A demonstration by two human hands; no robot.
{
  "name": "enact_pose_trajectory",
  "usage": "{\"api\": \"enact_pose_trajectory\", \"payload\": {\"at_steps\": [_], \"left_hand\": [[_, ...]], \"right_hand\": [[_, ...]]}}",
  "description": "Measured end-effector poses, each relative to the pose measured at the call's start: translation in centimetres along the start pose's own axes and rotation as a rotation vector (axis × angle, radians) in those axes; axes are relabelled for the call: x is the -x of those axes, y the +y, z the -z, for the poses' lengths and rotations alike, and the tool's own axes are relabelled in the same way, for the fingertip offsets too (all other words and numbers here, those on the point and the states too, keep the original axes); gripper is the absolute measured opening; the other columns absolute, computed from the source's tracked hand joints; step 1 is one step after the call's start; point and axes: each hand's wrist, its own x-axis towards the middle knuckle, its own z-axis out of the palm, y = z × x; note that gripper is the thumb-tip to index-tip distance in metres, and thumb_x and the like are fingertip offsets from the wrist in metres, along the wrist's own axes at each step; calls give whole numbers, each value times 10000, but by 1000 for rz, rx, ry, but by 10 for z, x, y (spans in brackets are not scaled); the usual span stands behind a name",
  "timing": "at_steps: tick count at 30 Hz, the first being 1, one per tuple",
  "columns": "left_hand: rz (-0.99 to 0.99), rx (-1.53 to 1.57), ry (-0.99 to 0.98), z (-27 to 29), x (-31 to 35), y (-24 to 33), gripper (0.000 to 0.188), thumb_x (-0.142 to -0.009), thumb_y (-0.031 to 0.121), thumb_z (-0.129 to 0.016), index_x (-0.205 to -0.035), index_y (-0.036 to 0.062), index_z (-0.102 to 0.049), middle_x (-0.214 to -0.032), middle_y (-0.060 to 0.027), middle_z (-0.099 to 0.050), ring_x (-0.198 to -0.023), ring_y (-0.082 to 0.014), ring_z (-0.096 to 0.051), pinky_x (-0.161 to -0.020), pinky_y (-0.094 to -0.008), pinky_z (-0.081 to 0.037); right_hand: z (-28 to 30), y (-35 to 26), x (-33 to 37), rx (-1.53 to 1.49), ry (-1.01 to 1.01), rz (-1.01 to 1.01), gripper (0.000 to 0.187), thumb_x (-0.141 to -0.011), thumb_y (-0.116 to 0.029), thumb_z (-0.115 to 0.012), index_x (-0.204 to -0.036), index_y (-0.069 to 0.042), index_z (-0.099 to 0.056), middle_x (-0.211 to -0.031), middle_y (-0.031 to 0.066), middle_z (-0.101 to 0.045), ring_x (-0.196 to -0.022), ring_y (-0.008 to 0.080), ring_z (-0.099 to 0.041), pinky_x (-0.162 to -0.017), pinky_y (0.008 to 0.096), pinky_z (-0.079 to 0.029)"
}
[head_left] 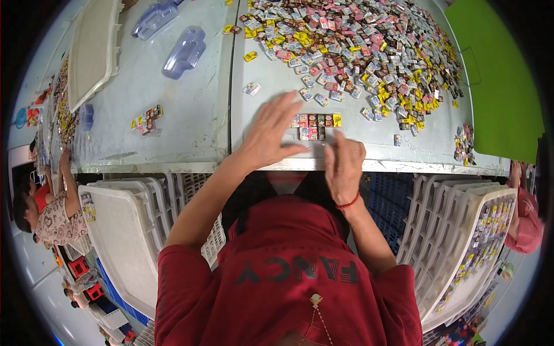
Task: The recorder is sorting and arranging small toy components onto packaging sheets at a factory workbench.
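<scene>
Two short rows of small printed boxes (312, 120), coloured pink, brown, white and yellow, lie side by side near the table's front edge. At their left end my left hand (268, 134) is open, its fingers stretched out and the thumb apart. The fingertips hide part of the left end of the rows. Just below the right end is my right hand (346, 161), with a red bracelet at the wrist. Its thumb stands apart from loosely bent fingers, and nothing shows between them. A big pile of the same boxes (369, 55) spreads behind the rows.
Two clear purple plastic trays (184, 53) and a small cluster of boxes (148, 120) lie on the left table. Stacked white crates (124, 225) stand below left, more white crates (444, 219) below right. A green panel (496, 75) borders the right. Other people sit at both sides.
</scene>
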Motion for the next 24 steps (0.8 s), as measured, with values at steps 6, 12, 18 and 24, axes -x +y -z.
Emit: {"api": "enact_pose_trajectory", "payload": {"at_steps": [6,12,18,24], "left_hand": [[871,624,190,23,23,8,326,-919,92,-556,-1218,-38,-542,-945,-111,-660,-728,-167,-643,-643,-271,-525],[785,733,275,3,8,0,312,-903,103,-579,-1178,-42,-557,-885,-119,-666,-635,-160,-659,-541,-277,-522],[463,69,319,1,8,-10,293,-873,99,-585,-1140,-22,-583,-840,-144,-673,-688,-227,-670,-618,-354,-502],[784,520,222,5,5,-13,333,-885,135,-610,-1185,-10,-597,-908,-91,-673,-752,-138,-660,-621,-255,-516]], "right_hand": [[6,39,-26,-106,-153,-341,290,-906,-78,-597,-1182,5,-561,-863,132,-637,-560,194,-593,-547,296,-480],[-6,52,-30,-255,-202,-494,327,-886,-140,-635,-1173,9,-584,-873,108,-673,-580,142,-626,-544,285,-497],[0,43,-30,-199,-225,-374,265,-839,-143,-650,-1063,-2,-633,-935,185,-660,-766,331,-652,-691,388,-517],[5,35,-32,-45,-254,-333,241,-856,-124,-639,-1064,-3,-620,-918,165,-643,-808,293,-649,-707,368,-517]]}}
